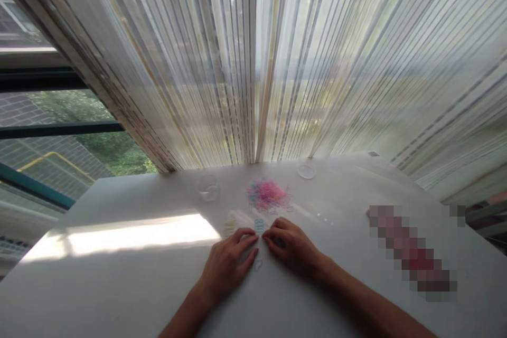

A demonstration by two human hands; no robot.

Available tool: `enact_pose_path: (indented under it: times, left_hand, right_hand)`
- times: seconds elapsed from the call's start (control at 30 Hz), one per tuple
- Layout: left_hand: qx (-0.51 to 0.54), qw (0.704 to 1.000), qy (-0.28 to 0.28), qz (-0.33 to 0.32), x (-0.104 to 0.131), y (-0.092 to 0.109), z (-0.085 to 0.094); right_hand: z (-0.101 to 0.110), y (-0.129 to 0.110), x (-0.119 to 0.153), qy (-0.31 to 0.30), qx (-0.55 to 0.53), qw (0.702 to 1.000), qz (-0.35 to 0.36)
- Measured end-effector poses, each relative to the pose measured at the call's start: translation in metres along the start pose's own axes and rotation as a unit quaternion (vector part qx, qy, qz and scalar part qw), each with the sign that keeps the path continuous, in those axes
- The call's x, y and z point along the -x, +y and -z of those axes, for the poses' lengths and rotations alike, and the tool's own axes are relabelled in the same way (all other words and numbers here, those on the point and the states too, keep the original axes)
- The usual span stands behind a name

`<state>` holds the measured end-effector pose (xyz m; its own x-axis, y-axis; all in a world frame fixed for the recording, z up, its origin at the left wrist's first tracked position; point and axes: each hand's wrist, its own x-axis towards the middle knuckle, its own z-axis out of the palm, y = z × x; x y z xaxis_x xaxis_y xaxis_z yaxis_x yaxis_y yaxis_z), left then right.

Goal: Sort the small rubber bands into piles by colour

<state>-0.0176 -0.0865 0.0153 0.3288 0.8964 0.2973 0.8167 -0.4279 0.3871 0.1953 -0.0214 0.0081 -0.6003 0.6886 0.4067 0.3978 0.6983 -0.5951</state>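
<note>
My left hand [233, 257] rests on the white table with thumb and index finger apart and nothing seen between them. Its fingertips are close to a short row of light blue loops [259, 225], small and thin like rubber bands or clips. My right hand [292, 245] is pinched at the near end of that row; whatever is in the pinch is too small to make out. Beyond my left hand lies a row of yellow loops [230, 226], partly hidden by it. One pale loop [258, 264] lies between my hands, nearer to me.
A loose pile of pink, blue and purple loops [268, 195] lies beyond my hands. A clear cup [208, 188] stands left of it, a clear round lid [307, 171] to the right. A blurred-out long reddish object [412, 251] lies far right. String curtains [253, 63] hang behind the table [158, 290].
</note>
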Motion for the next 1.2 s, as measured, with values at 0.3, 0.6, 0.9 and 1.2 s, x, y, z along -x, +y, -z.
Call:
enact_pose_path:
  times: [0.3,0.6,0.9,1.2]
  left_hand:
    - [-0.004,1.000,-0.009,0.003,0.002,0.000,0.001]
    - [-0.001,1.000,0.008,0.000,0.000,0.000,0.000]
    - [0.095,0.994,0.040,0.026,0.000,-0.001,0.005]
    - [0.123,0.991,0.033,0.037,-0.002,0.001,0.008]
  right_hand:
    - [0.001,-0.001,0.000,-0.006,-0.005,1.000,-0.010]
    - [0.003,0.000,0.000,-0.005,-0.022,1.000,-0.014]
    - [0.012,-0.012,0.003,-0.062,-0.051,0.995,0.052]
    - [0.005,-0.023,0.006,-0.119,-0.025,0.990,0.077]
